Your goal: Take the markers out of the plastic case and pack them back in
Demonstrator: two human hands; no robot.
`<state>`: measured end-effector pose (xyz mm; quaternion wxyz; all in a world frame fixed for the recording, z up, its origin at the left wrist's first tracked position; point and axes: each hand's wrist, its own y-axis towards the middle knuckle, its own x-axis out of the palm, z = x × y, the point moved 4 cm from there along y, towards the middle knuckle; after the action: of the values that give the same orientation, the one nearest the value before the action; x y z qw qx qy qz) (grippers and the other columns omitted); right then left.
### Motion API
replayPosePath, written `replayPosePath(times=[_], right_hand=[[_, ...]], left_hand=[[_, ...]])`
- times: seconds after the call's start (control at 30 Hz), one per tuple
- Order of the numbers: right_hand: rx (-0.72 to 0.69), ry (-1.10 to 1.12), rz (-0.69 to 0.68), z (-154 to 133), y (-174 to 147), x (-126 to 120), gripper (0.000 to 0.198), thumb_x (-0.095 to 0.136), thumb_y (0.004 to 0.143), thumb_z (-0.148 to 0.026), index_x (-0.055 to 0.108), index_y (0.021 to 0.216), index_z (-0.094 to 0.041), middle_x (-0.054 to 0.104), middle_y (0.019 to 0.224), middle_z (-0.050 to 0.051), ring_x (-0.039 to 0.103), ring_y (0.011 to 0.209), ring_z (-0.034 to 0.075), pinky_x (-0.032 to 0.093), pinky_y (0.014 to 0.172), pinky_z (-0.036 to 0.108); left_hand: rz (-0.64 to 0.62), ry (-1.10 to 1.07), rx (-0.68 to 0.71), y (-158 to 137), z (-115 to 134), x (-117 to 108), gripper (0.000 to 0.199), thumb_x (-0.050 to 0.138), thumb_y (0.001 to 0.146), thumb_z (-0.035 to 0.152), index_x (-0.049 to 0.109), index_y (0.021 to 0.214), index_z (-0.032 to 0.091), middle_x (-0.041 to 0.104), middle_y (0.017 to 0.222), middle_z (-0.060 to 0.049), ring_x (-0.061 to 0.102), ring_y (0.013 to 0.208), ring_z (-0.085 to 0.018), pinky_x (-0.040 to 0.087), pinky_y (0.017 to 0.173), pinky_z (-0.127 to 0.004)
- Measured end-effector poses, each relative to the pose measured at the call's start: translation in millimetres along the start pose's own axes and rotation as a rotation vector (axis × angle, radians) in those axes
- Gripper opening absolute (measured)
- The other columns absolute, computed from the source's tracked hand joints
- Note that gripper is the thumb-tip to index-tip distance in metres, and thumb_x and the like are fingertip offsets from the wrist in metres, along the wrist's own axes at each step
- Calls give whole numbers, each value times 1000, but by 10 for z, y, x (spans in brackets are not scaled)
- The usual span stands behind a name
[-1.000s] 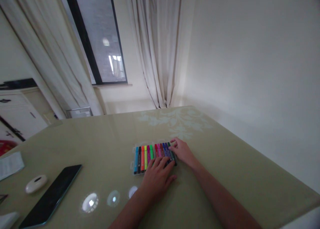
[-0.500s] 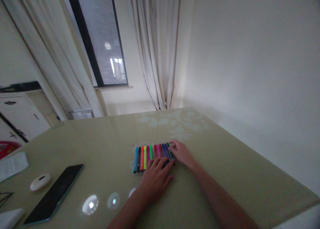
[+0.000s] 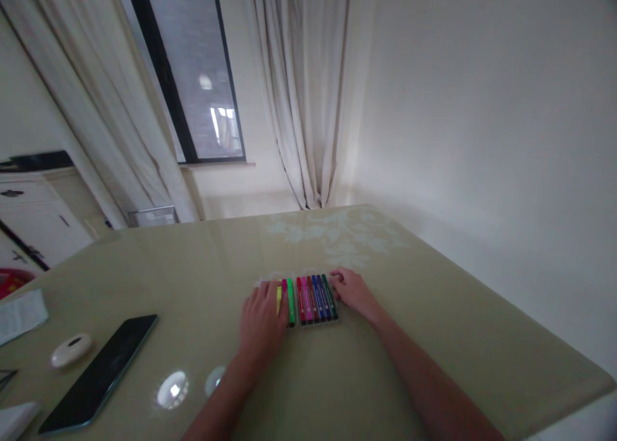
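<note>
A row of colourful markers (image 3: 303, 299) lies side by side in a clear plastic case (image 3: 318, 323) on the table, with a small gap near the middle of the row. My left hand (image 3: 264, 315) rests palm down over the left part of the row, its fingers stretched out and hiding the markers beneath. Yellow, purple and green ones show just beside its fingers. At the right end of the case is my right hand (image 3: 353, 291), with fingers loosely bent and apart beside the dark green marker (image 3: 330, 296). Nothing shows within its grasp.
To the left lie a black phone-like tablet (image 3: 99, 373), a white oval object (image 3: 71, 351) and a folded paper (image 3: 22, 315). A white item (image 3: 17, 420) sits at the lower left edge. The glossy table (image 3: 424, 287) meets the wall on the right.
My left hand has moved left, from the middle and right of the markers to the left ones, uncovering the right group. My right hand stays at the right end, its fingers slightly more bent.
</note>
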<state>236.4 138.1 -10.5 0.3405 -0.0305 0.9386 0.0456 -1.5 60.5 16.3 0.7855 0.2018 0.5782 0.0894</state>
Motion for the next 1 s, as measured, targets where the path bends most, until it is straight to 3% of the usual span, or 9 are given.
replayPosePath(times=[0.1,0.2,0.4,0.53,0.63,0.7,0.77,0.87,1.0], right_hand=[[-28,-100,38,-32,-15,-20,18,62,93,-25,74,104,-17,77,88,9,70,70,18,50,71,31],[-47,-145,28,-50,-22,-1,17,67,89,-23,75,103,-18,79,93,11,73,84,23,50,77,33],[-17,-65,21,-31,-26,-5,17,61,93,-25,75,98,-17,78,93,11,72,84,22,51,75,32],[80,260,-11,-38,-15,-21,26,56,95,-38,71,95,-16,72,80,7,67,65,17,50,54,26],[101,502,-9,-138,-33,-12,30,58,92,-45,67,99,-17,67,79,3,63,57,14,48,46,23],[91,621,-27,-251,-82,19,34,60,90,-47,66,107,-19,66,81,2,61,53,12,49,46,23],[53,709,-91,-389,-164,78,40,62,89,-49,64,118,-21,68,87,2,65,56,12,53,50,24],[-38,774,-277,-584,-312,214,46,62,91,-54,64,125,-23,70,102,5,72,70,15,58,61,27],[-89,747,-335,-645,-403,329,47,60,95,-54,62,130,-23,70,105,6,72,72,15,61,66,30]], left_hand=[[-29,175,-224,38,-315,-66,31,44,102,42,61,110,17,67,108,-14,62,104,-33,49,88,-45],[-108,111,-265,25,-445,1,32,40,102,46,57,99,19,68,98,-13,64,99,-32,48,86,-43],[-14,-393,-391,64,-528,93,39,36,99,57,52,97,22,68,94,-9,68,88,-29,51,81,-43],[82,-858,-563,86,-543,101,64,42,90,77,57,111,18,72,98,-10,70,87,-27,55,79,-40],[43,-1072,-602,63,-441,121,80,41,84,86,63,118,17,73,106,-11,71,91,-26,56,82,-41],[-34,-1160,-541,32,-316,137,86,35,87,87,63,126,16,72,117,-14,71,101,-29,57,87,-44],[-84,-1159,-369,-5,-159,131,82,33,92,81,58,138,18,66,135,-16,64,121,-32,53,99,-47],[-93,-998,-84,-72,66,117,74,54,94,65,42,154,23,49,156,-14,45,144,-32,37,118,-49],[-84,-833,-43,-104,147,150,78,67,91,45,35,157,20,52,153,-16,52,138,-31,40,116,-50]])
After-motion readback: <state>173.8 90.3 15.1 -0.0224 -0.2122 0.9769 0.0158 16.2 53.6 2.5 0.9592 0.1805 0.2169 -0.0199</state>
